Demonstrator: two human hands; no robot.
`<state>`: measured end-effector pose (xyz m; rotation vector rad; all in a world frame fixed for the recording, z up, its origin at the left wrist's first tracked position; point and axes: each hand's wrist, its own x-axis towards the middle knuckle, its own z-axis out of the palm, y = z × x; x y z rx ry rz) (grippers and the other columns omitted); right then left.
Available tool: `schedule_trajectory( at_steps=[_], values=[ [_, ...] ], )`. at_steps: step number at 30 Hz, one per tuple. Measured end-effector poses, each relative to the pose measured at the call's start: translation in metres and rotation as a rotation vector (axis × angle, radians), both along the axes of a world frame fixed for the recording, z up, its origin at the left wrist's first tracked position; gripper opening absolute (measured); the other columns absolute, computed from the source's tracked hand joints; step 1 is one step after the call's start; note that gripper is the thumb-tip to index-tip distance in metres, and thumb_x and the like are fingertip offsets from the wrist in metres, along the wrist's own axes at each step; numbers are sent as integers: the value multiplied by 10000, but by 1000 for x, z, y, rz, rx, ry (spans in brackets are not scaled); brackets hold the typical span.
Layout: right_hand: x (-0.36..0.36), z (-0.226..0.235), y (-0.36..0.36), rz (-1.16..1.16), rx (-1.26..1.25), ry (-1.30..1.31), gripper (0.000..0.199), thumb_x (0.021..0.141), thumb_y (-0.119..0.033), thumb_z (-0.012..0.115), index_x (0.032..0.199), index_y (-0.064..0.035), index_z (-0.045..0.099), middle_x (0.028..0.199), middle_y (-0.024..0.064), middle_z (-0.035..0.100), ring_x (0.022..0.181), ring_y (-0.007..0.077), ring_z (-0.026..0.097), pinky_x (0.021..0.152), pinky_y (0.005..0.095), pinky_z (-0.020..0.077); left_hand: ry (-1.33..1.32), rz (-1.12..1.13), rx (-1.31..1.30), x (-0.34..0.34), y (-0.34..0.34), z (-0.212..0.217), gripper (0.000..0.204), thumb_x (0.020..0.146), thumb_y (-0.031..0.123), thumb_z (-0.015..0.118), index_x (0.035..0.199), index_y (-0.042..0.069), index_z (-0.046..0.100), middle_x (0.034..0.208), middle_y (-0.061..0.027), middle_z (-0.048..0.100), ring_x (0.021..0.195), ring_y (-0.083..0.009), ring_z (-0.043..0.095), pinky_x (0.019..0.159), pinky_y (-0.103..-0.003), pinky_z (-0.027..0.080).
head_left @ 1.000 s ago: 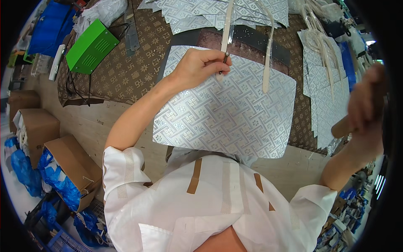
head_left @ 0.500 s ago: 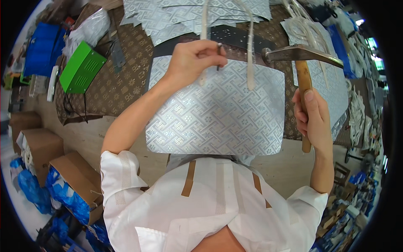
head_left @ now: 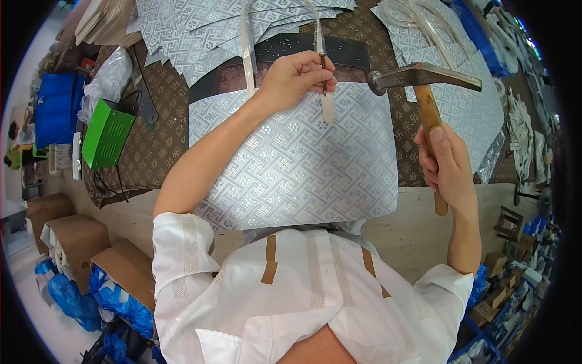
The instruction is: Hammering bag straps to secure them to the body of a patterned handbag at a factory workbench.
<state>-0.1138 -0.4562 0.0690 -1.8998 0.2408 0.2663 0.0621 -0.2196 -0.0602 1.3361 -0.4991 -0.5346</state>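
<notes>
My left hand (head_left: 296, 80) grips a slim dark metal punch (head_left: 324, 71) between its fingertips. Held roughly upright, the punch lies over the right-hand end of a pale strap handle (head_left: 328, 110); whether its tip presses on the strap, I cannot tell. That strap loops away from me, partly wrapped in clear plastic. Its two ends lie over a silvery, geometric-patterned panel (head_left: 297, 164) in front of me. Off to the right, my right hand (head_left: 447, 159) is closed around the wooden handle of a hammer (head_left: 428, 112), its metal head raised beside the panel.
A dark board (head_left: 348, 54) speckled with small bits lies under the panel's far edge. Beyond are stacked patterned sheets (head_left: 176, 36), with more straps (head_left: 418, 15) at the right. A green metal box (head_left: 109, 134) sits left on the brown tablecloth (head_left: 163, 130). Cardboard boxes (head_left: 76, 242) stand lower left.
My left hand has brought the punch from between the two strap ends to the right-hand one. The hammer stays raised at the right. The whole view has shifted a little.
</notes>
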Motion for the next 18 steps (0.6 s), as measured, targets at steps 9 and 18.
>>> schedule_trajectory(
  at_steps=[9,18],
  values=[
    [9,-4,1,28,-42,-36,402,1048,-415,375,971,-52,530,580,-62,359,421,8,275,367,194,229,-10,8,14,-3,-1,1,120,943,52,606,1029,-32,615,889,-99,704,840,-159,694,751,-274,565],
    [23,93,-7,132,250,-531,391,1043,-417,357,978,-83,550,610,-62,393,454,21,320,371,196,214,-386,3,167,-10,-4,0,118,922,36,622,1009,-25,673,897,-72,724,854,-107,681,761,-235,543]
  ],
)
